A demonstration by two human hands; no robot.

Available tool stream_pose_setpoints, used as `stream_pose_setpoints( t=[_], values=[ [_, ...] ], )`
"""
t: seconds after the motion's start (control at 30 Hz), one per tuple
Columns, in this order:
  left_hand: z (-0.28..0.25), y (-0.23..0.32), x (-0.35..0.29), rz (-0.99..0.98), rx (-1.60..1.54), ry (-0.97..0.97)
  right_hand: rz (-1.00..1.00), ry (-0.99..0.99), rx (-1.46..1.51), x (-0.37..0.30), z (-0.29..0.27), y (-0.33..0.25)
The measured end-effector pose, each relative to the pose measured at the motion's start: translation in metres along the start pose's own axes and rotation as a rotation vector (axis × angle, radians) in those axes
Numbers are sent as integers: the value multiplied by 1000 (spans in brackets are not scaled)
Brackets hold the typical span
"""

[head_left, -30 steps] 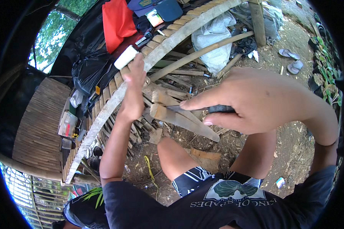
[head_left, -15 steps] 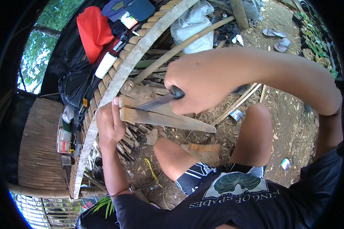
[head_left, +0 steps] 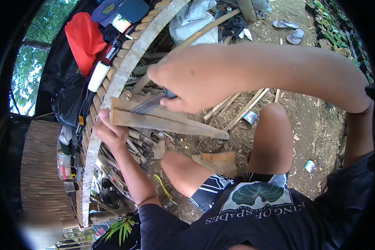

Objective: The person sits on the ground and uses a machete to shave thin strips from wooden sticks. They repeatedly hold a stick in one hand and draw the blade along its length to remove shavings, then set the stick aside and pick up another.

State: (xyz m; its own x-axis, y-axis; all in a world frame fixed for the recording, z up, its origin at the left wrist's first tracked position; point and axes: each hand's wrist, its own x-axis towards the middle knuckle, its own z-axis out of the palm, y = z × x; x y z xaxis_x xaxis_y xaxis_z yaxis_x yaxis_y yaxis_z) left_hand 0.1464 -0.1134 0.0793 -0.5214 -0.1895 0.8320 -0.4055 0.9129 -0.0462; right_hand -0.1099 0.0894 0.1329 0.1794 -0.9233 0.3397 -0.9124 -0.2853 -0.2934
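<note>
Left hand (head_left: pixel 109 132) clamped on the near end of the wooden slat (head_left: pixel 166 122), steadying it. Right hand (head_left: pixel 191 81) closed around the knife (head_left: pixel 151 104), blade laid flat on the slat's upper edge for shaving.

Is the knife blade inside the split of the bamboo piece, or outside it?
Inside. The blade lies in the gap between the two halves of the bamboo piece; the right hand holds its handle, the left hand grips the bamboo's end.
</note>
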Motion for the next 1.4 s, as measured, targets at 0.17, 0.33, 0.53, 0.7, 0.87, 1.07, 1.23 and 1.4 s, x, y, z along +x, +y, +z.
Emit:
stream_pose_setpoints(
  t=[0.17, 0.33, 0.53, 0.7, 0.87, 1.07, 1.23, 1.4],
  values=[
    [50, 16, -53, 181, -1, 136, 83, -189, 29, -24, 33, 21],
    [73, 23, -86, -103, -52, -47, 113, -269, 113, -27, 67, 50],
    [80, 51, -62, -177, -69, -230, 283, -679, 188, 4, 35, 97],
    [93, 64, -49, -67, -22, -259, 200, -492, -101, -3, 41, 113],
    [122, 44, -41, 93, 235, 110, 83, -162, -155, -11, 65, 114],
    [135, 45, -56, 25, 162, 305, 124, -25, -247, -24, 75, 119],
    [115, 76, -54, -174, 72, 1, 113, 14, -227, -25, 57, 103],
    [104, 92, -54, -245, -23, 0, 164, -174, -168, -38, 48, 110]
  ],
)
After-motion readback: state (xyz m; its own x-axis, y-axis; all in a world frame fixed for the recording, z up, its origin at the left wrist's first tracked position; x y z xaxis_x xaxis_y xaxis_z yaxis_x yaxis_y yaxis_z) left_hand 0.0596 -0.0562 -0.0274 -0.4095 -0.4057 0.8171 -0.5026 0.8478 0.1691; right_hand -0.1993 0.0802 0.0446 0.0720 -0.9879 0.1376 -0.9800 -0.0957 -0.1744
